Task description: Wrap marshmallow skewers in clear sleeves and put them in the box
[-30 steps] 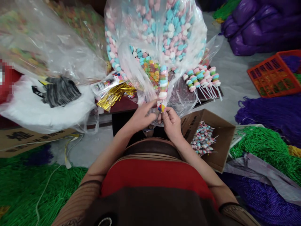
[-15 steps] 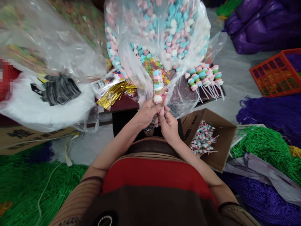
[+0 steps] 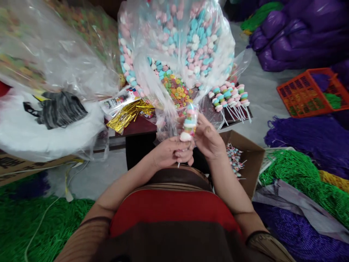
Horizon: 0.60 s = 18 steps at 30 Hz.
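Note:
Between my hands stands a marshmallow skewer (image 3: pixel 190 122) in a clear wrapper, with pink, blue and white marshmallows and coloured gummy rings. My left hand (image 3: pixel 173 151) is closed around its lower end, and the tip of a white stick shows below the fingers. At the skewer's right side is my right hand (image 3: pixel 211 140), its fingers curved and apart; some blur hides whether they touch the wrapper. Just beyond lie gummy rings (image 3: pixel 178 91) in front of a big clear bag of marshmallows (image 3: pixel 199 36). Several unwrapped marshmallow skewers (image 3: pixel 229 95) lie to the right on the table.
Gold twist ties (image 3: pixel 128 114) lie on the dark red table (image 3: pixel 136 126), beside printed wrappers (image 3: pixel 120 102). A cardboard box (image 3: pixel 252 160) at lower right holds wrapped skewers. Further right are an orange crate (image 3: pixel 297 92) and green strands (image 3: pixel 297 171).
My right hand has let go of the skewer's lower end and moved up along its right side. My left hand still grips the skewer, now slightly tilted and closer to me. The view has shifted.

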Each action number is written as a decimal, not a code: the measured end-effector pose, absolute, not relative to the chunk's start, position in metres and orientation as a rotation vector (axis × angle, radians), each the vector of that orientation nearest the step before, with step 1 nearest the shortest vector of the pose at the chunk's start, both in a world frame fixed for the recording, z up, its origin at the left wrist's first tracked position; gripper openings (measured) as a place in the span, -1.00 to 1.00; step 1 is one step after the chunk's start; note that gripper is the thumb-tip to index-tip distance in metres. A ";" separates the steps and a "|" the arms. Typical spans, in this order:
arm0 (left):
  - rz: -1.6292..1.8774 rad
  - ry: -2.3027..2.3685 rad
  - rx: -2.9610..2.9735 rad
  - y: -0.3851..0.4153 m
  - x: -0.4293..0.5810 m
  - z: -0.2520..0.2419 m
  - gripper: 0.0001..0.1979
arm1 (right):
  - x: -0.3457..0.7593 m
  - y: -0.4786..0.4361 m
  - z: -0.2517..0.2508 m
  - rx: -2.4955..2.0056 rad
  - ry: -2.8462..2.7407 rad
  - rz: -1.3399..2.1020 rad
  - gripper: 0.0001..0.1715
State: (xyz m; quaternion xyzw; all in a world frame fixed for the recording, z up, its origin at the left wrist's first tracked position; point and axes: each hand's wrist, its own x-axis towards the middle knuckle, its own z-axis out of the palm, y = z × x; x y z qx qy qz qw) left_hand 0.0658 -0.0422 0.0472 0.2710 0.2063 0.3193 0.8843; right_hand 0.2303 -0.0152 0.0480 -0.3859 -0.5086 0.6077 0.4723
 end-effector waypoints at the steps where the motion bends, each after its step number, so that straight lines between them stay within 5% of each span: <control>1: 0.622 0.387 0.558 -0.046 0.069 0.046 -0.60 | 0.224 -0.015 0.050 -0.914 -1.238 1.549 -0.15; 5: 0.652 0.564 0.747 -0.042 0.070 0.035 -0.53 | 0.199 -0.016 0.048 -0.975 -1.133 1.498 -0.36; 10: 0.881 1.266 1.298 -0.024 0.063 0.027 -0.69 | 0.190 -0.013 0.034 -1.085 -1.016 1.095 -0.57; 18: 0.627 0.464 0.672 -0.038 0.058 0.037 -0.39 | 0.218 -0.002 0.058 -0.814 -1.299 1.518 -0.45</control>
